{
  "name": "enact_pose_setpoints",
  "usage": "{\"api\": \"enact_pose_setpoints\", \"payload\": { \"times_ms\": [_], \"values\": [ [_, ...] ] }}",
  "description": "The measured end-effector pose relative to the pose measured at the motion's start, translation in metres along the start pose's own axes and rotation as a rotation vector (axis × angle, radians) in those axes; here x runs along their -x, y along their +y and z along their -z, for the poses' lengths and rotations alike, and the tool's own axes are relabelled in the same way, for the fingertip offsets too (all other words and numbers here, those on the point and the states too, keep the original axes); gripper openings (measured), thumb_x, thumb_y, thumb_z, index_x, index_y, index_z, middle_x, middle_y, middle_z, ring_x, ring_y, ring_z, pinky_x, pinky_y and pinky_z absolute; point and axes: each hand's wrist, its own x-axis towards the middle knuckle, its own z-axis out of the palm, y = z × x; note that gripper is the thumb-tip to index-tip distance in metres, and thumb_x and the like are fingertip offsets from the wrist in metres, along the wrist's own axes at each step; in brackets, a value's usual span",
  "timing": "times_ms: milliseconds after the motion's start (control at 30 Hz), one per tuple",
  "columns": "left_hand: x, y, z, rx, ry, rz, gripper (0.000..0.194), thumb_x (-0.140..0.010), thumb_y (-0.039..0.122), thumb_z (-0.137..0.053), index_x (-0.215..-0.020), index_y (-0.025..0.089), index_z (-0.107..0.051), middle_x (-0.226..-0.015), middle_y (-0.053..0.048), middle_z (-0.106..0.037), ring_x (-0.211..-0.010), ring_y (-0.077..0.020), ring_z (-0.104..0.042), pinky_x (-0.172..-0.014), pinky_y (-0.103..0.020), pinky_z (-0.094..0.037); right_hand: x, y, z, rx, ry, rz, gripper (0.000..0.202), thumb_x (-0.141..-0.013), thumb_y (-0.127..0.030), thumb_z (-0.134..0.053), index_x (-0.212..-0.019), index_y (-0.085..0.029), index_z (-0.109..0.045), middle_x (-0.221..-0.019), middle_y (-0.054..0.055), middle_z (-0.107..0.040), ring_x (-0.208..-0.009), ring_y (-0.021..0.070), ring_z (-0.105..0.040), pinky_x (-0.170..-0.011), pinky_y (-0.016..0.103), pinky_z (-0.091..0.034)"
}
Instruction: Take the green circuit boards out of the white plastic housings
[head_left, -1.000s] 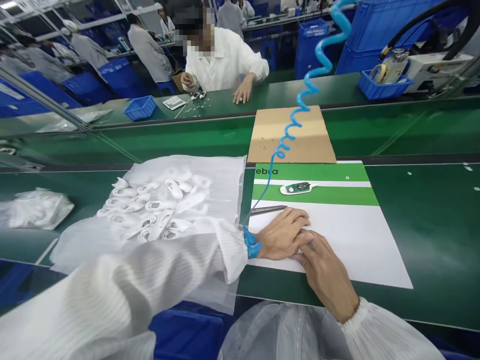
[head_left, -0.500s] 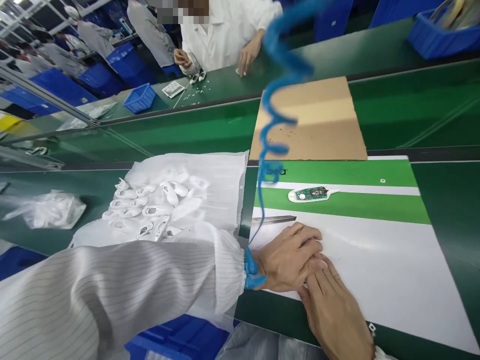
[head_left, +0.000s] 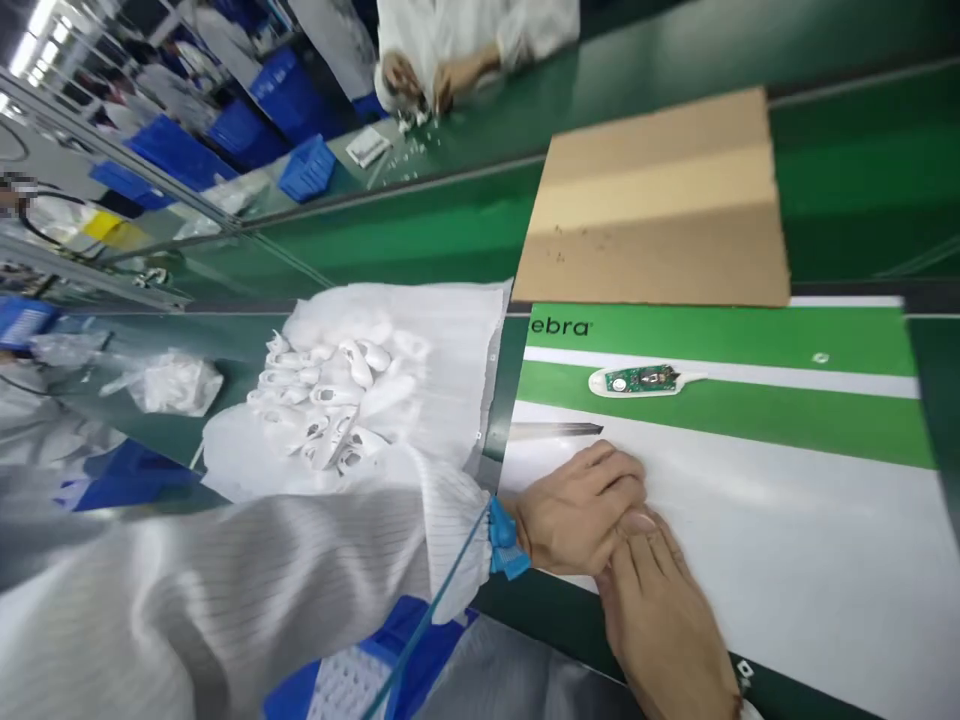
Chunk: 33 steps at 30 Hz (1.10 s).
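Note:
My left hand [head_left: 581, 508], with a blue wrist strap [head_left: 507, 540], has its fingers curled and pressed against my right hand [head_left: 664, 610] at the near edge of the white and green mat [head_left: 780, 530]. The fingers of both hands are closed together, and whatever lies between them is hidden. Beyond them on the mat's green stripe lies a white elongated casing [head_left: 694, 378] with a green circuit board [head_left: 637, 380] in it. A slim pointed metal tool [head_left: 562, 430] rests just past my left hand.
White plastic shells [head_left: 360, 362] lie heaped on a white foam sheet [head_left: 457, 350] at left. A cardboard sheet [head_left: 660, 210] sits behind the mat. Farther left is a plastic bag [head_left: 176, 382]. Across the bench, a co-worker's hands [head_left: 442, 85] handle small white parts near a blue bin [head_left: 307, 168].
The view has shifted, and the coiled blue cord no longer hangs across the mat; it now runs down from my left wrist. My hands stay pressed together. The co-worker's hands have come together.

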Motion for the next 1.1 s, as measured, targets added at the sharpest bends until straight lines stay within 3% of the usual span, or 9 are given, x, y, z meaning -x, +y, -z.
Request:
{"api": "enact_pose_setpoints", "payload": {
  "times_ms": [267,367,433,500,600,700,767,933,1100],
  "values": [
    [-0.008,-0.002,-0.016,0.065,0.245,0.056,0.023,-0.097,0.034,-0.046,-0.102,0.014,-0.056,-0.103,-0.012,-0.061,-0.099,-0.0233,-0.053,-0.092,-0.043,-0.048,-0.005,0.000,-0.005,-0.069,0.090,-0.243,0.028,-0.095,-0.017,-0.046,-0.121,-0.014,-0.052,-0.115,0.015,-0.060,-0.111,0.0310,-0.052,-0.084,0.046,-0.048],
    [-0.008,0.017,-0.017,0.163,0.352,0.295,0.028,-0.093,0.038,-0.055,-0.111,0.016,-0.057,-0.111,-0.011,-0.061,-0.106,-0.0250,-0.054,-0.094,-0.045,-0.047,-0.005,0.001,0.004,-0.200,0.161,-0.403,0.021,-0.096,-0.021,-0.046,-0.115,-0.018,-0.053,-0.105,0.011,-0.062,-0.095,0.0252,-0.056,-0.075,0.039,-0.049],
    [-0.005,0.038,-0.013,0.324,0.364,0.473,0.030,-0.090,0.038,-0.062,-0.112,0.019,-0.060,-0.110,-0.009,-0.064,-0.102,-0.0236,-0.058,-0.092,-0.043,-0.049,-0.004,0.002,0.016,-0.372,0.210,-0.557,0.015,-0.096,-0.027,-0.050,-0.109,-0.021,-0.054,-0.099,0.007,-0.061,-0.085,0.0212,-0.056,-0.069,0.034,-0.049],
    [0.000,0.062,-0.006,0.503,0.347,0.538,0.021,-0.088,0.034,-0.065,-0.104,0.021,-0.066,-0.106,-0.005,-0.067,-0.100,-0.0211,-0.061,-0.090,-0.038,-0.050,-0.003,0.003,0.030,-0.562,0.230,-0.659,0.016,-0.095,-0.034,-0.054,-0.105,-0.022,-0.054,-0.098,0.005,-0.060,-0.083,0.0190,-0.057,-0.068,0.031,-0.050],
    [0.008,0.095,0.005,0.690,0.398,0.569,0.013,-0.087,0.026,-0.068,-0.099,0.023,-0.070,-0.105,-0.001,-0.069,-0.102,-0.0183,-0.063,-0.092,-0.031,-0.050,0.000,0.002,0.045,-0.824,0.209,-0.628,0.017,-0.094,-0.038,-0.056,-0.100,-0.023,-0.052,-0.100,0.004,-0.058,-0.087,0.0178,-0.058,-0.074,0.030,-0.050],
    [0.014,0.114,0.011,0.817,0.438,0.640,0.033,-0.079,0.027,-0.077,-0.111,0.027,-0.066,-0.105,0.001,-0.070,-0.099,-0.0168,-0.065,-0.088,-0.028,-0.052,0.002,-0.002,0.050,-1.006,0.180,-0.594,0.018,-0.092,-0.037,-0.060,-0.102,-0.024,-0.053,-0.104,0.004,-0.057,-0.090,0.0180,-0.059,-0.075,0.030,-0.051],
    [0.016,0.120,0.012,0.850,0.438,0.654,0.041,-0.076,0.028,-0.081,-0.113,0.029,-0.064,-0.104,0.003,-0.071,-0.096,-0.0162,-0.066,-0.085,-0.027,-0.053,0.002,-0.007,0.050,-1.062,0.169,-0.604,0.020,-0.090,-0.035,-0.063,-0.105,-0.025,-0.054,-0.104,0.004,-0.057,-0.090,0.0177,-0.059,-0.075,0.030,-0.051],
    [0.020,0.127,0.013,0.791,0.417,0.695,0.038,-0.074,0.032,-0.082,-0.108,0.033,-0.067,-0.101,0.007,-0.072,-0.092,-0.0163,-0.065,-0.087,-0.030,-0.053,0.002,-0.016,0.051,-1.095,0.177,-0.626,0.019,-0.089,-0.035,-0.064,-0.103,-0.025,-0.056,-0.098,0.003,-0.057,-0.086,0.0174,-0.058,-0.074,0.030,-0.051],
    [0.018,0.132,0.013,0.788,0.430,0.671,0.044,-0.073,0.037,-0.083,-0.113,0.031,-0.066,-0.102,0.004,-0.073,-0.095,-0.0175,-0.066,-0.086,-0.030,-0.053,0.007,-0.020,0.047,-1.117,0.161,-0.672,0.019,-0.089,-0.033,-0.064,-0.104,-0.026,-0.056,-0.093,0.002,-0.059,-0.081,0.0165,-0.059,-0.068,0.028,-0.052]
  ]
}}
